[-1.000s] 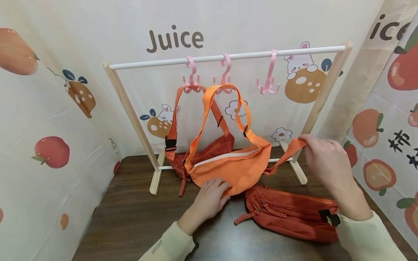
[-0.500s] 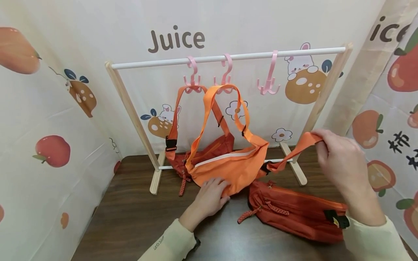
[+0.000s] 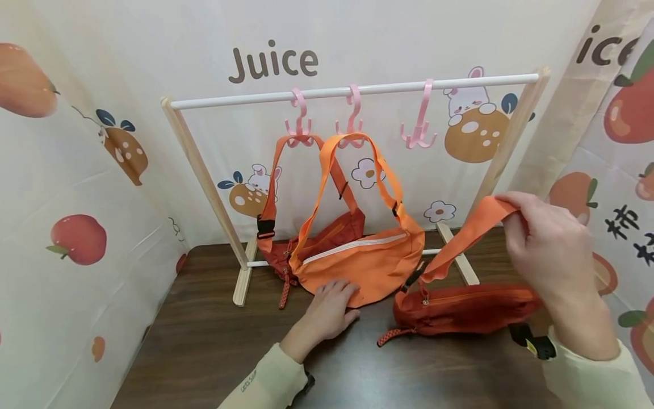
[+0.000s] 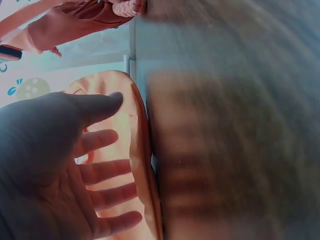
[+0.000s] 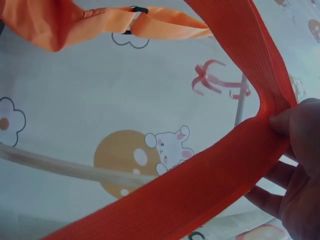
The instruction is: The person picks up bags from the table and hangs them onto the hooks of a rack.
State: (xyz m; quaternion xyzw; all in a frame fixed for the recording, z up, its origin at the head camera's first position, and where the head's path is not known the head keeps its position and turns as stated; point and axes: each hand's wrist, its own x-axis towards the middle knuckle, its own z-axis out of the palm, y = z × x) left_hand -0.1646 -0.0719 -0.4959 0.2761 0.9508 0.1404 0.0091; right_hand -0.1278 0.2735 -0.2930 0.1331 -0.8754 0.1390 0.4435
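Note:
In the head view, my right hand [image 3: 549,250] pinches the orange-red strap [image 3: 472,230] of a rust-red waist bag [image 3: 470,312]. The strap rises in a bend up to my fingers, and the bag sits low over the table on the right. Up close in the right wrist view, the strap [image 5: 200,175] folds between thumb and fingers. My left hand [image 3: 329,315] is at the lower front of a bright orange waist bag [image 3: 380,270], its fingers fairly straight in the left wrist view. That bag's strap loops over the middle pink hook [image 3: 353,122].
Another rust-red bag [image 3: 334,230] hangs from the left pink hook [image 3: 298,122], partly behind the orange one. The right pink hook [image 3: 420,133] carries nothing on the white bar [image 3: 230,101]. Wooden legs [image 3: 196,165] hold up the rack on a brown table [image 3: 204,341].
My right hand has moved right and slightly up with the strap. The rust-red bag has tipped more upright and its strap side has lifted. My left hand has stayed at the orange bag.

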